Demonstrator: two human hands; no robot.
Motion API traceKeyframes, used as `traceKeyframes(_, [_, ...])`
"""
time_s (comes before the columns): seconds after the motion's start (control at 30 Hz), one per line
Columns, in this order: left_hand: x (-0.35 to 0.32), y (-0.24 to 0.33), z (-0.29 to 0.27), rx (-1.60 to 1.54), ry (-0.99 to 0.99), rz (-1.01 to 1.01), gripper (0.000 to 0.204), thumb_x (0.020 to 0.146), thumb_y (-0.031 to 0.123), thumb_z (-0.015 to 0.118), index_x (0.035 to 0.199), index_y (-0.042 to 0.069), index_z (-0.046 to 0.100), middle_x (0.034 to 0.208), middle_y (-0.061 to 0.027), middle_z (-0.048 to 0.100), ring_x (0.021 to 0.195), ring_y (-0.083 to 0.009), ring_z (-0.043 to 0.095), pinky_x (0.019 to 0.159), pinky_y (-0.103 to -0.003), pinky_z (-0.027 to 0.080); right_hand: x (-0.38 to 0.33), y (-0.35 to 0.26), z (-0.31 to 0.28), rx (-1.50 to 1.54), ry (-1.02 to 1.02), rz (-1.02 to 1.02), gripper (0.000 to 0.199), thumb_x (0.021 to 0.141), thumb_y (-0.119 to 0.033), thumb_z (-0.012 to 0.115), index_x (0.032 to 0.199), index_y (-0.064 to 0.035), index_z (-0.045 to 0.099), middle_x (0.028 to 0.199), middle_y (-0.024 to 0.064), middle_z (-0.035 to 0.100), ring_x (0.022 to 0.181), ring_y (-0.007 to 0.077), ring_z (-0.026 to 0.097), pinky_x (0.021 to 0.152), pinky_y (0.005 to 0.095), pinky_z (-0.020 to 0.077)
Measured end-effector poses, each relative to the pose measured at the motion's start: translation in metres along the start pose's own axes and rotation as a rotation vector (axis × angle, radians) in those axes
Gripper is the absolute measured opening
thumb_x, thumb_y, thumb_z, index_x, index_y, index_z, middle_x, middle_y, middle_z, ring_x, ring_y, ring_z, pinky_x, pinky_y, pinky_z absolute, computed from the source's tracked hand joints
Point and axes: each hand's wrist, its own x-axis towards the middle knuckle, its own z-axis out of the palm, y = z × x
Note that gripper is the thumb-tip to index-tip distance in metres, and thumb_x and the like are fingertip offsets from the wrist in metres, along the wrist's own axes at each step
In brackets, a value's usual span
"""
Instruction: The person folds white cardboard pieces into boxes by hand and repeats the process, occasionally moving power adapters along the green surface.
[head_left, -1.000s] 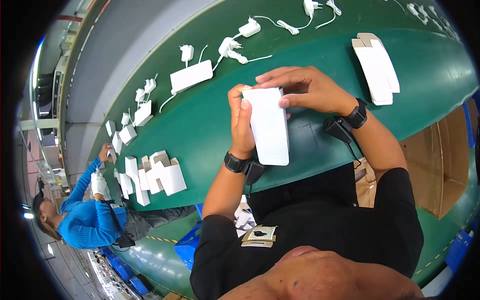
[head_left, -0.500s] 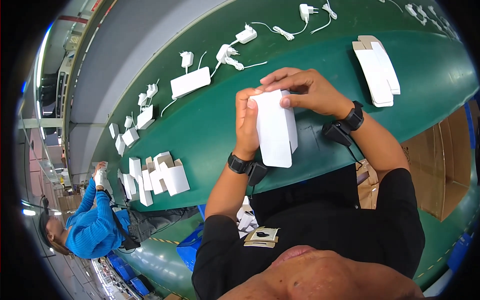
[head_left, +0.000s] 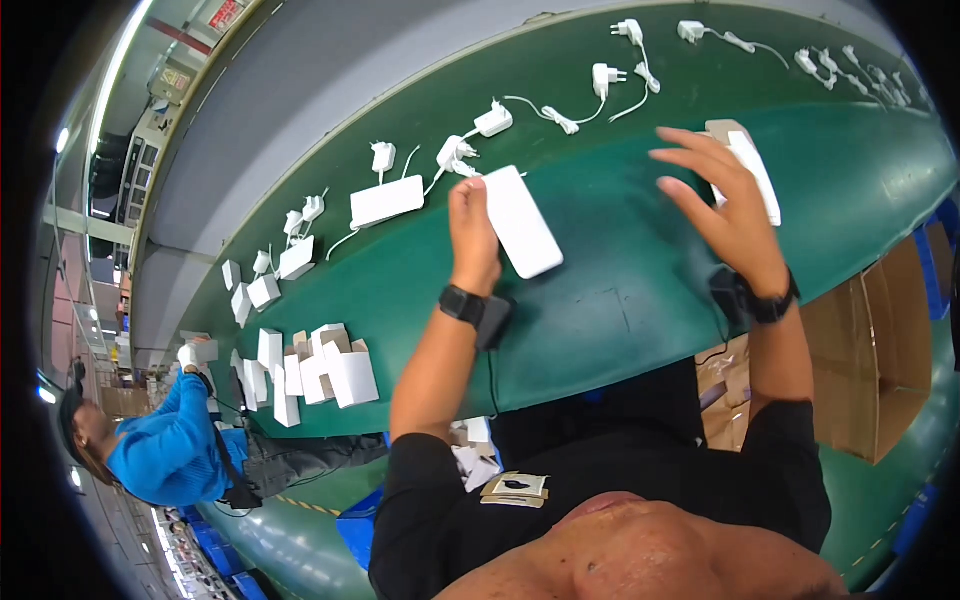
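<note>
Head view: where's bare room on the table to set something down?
Glossy green tabletop: bare between the white rectangular box in the left hand and the right hand; also between the left hand and the open white cardboard cartons, and right of the white-and-brown carton. Crowded: the far side, with white corded plug adapters.

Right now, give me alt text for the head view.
The left hand grips a white rectangular box over a green table; the open right hand is near flat white cardboard. White plug adapters with cables line the far side.
</note>
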Motion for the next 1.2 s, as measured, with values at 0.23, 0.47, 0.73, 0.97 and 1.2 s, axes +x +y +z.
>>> traceKeyframes(0.23, [0.081,-0.002,-0.014,0.009,0.256,-0.134,0.027,0.101,0.028,0.056,0.118,0.007,0.054,0.107,-0.0067,0.061,0.099,-0.0171,0.059,0.087,-0.033,0.050,-0.086,0.038,-0.018,-0.613,-0.196,0.167,0.049,0.083,-0.014,0.073,0.129,-0.0038,0.061,0.134,0.0191,0.059,0.126,0.0367,0.054,0.106,0.0444,0.0428])
traceKeyframes(0.47, [0.037,0.003,-0.023,0.920,0.172,0.463,0.033,0.098,0.025,0.060,0.125,0.007,0.056,0.115,-0.0095,0.062,0.104,-0.0219,0.059,0.095,-0.037,0.046,-0.079,0.038,-0.035,-0.422,-0.234,0.167,0.036,0.086,-0.010,0.069,0.120,0.0005,0.065,0.127,0.0197,0.063,0.119,0.0342,0.060,0.101,0.0420,0.0469])
traceKeyframes(0.73, [-0.053,0.054,0.039,0.313,-0.428,0.088,0.061,0.096,0.043,0.061,0.142,0.008,0.043,0.138,-0.0213,0.052,0.125,-0.0345,0.053,0.106,-0.047,0.040,-0.058,-0.038,0.011,-0.341,0.277,-0.176,0.020,0.090,-0.003,0.064,0.109,-0.0005,0.069,0.110,0.0154,0.071,0.103,0.0331,0.068,0.088,0.0403,0.0546])
traceKeyframes(0.97, [-0.081,0.048,0.050,-0.428,-0.643,-0.278,0.095,0.089,0.069,0.055,0.151,0.002,0.028,0.146,-0.0226,0.045,0.132,-0.0356,0.050,0.110,-0.048,0.042,-0.048,-0.071,0.076,0.103,0.035,-0.274,0.024,0.090,-0.013,0.068,0.112,-0.0037,0.067,0.116,0.0136,0.068,0.100,0.0312,0.068,0.086,0.0382,0.0550])
traceKeyframes(1.2, [-0.078,0.019,0.026,-0.425,-0.807,-0.334,0.089,0.091,0.056,0.063,0.152,0.004,0.024,0.144,-0.0206,0.047,0.127,-0.0324,0.053,0.106,-0.045,0.046,0.025,-0.027,0.048,0.494,-0.217,0.282,0.022,0.093,-0.023,0.068,0.102,-0.0045,0.059,0.070,0.0038,0.062,0.064,0.0096,0.062,0.057,0.0218,0.0451])
